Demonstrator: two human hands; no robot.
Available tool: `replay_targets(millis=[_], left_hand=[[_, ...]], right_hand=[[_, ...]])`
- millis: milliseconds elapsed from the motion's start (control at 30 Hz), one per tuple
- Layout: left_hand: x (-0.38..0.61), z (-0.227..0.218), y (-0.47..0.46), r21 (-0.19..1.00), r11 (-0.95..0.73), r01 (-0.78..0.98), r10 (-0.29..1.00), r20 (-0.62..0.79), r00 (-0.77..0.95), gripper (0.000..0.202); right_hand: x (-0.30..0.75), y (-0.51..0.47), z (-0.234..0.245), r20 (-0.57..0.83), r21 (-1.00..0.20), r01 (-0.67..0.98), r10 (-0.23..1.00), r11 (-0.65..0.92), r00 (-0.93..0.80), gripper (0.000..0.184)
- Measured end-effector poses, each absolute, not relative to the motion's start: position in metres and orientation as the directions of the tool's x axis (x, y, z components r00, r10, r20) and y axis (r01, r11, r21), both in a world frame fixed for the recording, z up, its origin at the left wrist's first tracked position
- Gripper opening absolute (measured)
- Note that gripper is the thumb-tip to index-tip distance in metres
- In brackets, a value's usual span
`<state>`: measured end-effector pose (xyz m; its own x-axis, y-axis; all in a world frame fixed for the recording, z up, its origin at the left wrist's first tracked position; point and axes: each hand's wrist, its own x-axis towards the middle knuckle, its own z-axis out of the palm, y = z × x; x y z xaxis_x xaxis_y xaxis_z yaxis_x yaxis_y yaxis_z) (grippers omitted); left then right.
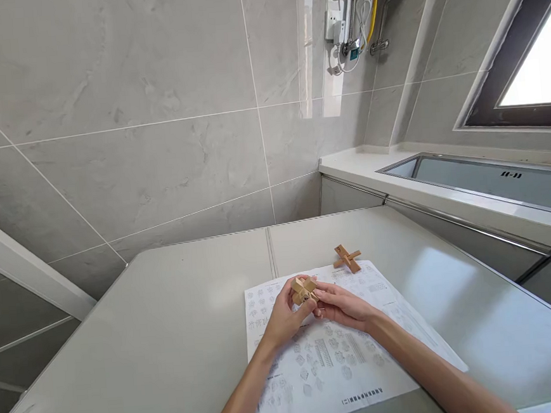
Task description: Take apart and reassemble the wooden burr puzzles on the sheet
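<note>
A light wooden interlocking puzzle (303,289) is held up between my two hands, above a printed sheet. My left hand (286,312) wraps its left side, thumb along the front. On the other side my right hand (343,305) grips the puzzle with its fingertips. Part of the wood is hidden behind the fingers. Beyond my right hand, a darker brown wooden cross-shaped puzzle (347,259) lies at the sheet's far edge. The white instruction sheet (328,390) shows rows of small line drawings of puzzle shapes.
The sheet lies on a pale folding table (172,342) with a seam (271,251) across it. A counter with a sink (483,174) runs along the right, below a window (536,65). Grey tiled wall (181,169) stands behind, with a socket and pipes (354,31).
</note>
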<state>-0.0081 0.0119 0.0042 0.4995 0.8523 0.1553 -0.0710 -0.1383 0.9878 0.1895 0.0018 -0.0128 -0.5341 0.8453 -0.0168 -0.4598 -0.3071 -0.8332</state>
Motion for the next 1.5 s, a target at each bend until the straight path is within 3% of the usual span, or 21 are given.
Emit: replay_targets(millis=[300, 433, 533, 733, 967, 1267, 1500], left_hand=[[-0.004, -0.009, 0.012, 0.992, -0.095, -0.082, 0.904, 0.12, 0.41, 0.062], [-0.004, -0.01, 0.012, 0.995, -0.074, -0.072, 0.914, 0.097, 0.393, 0.062], [-0.005, -0.005, 0.014, 0.989, -0.147, -0.019, 0.924, 0.144, 0.354, 0.074], [-0.012, 0.002, 0.015, 0.974, -0.209, 0.088, 0.883, 0.149, 0.445, 0.083], [-0.018, 0.005, 0.02, 0.996, -0.092, 0.015, 0.875, 0.073, 0.479, 0.08], [-0.017, 0.012, 0.014, 0.999, 0.032, -0.02, 0.749, -0.011, 0.662, 0.062], [-0.017, 0.021, 0.009, 0.979, -0.181, 0.097, 0.803, 0.09, 0.589, 0.064]], right_hand=[[0.185, 0.007, -0.029, 0.066, -0.94, -0.338, 0.955, -0.037, -0.289, 0.052], [0.177, 0.004, -0.033, 0.135, -0.969, -0.237, 0.96, 0.076, -0.245, 0.047], [0.176, 0.003, -0.033, 0.228, -0.967, -0.149, 0.961, 0.205, -0.158, 0.043], [0.186, 0.004, -0.026, 0.139, -0.984, -0.137, 0.965, 0.11, -0.224, 0.047], [0.19, 0.0, -0.023, 0.037, -0.956, -0.276, 0.89, -0.102, -0.455, 0.042], [0.189, -0.004, -0.022, 0.034, -0.991, -0.122, 0.76, -0.059, -0.649, 0.035], [0.188, -0.005, -0.026, 0.076, -0.993, -0.12, 0.806, 0.006, -0.587, 0.037]])
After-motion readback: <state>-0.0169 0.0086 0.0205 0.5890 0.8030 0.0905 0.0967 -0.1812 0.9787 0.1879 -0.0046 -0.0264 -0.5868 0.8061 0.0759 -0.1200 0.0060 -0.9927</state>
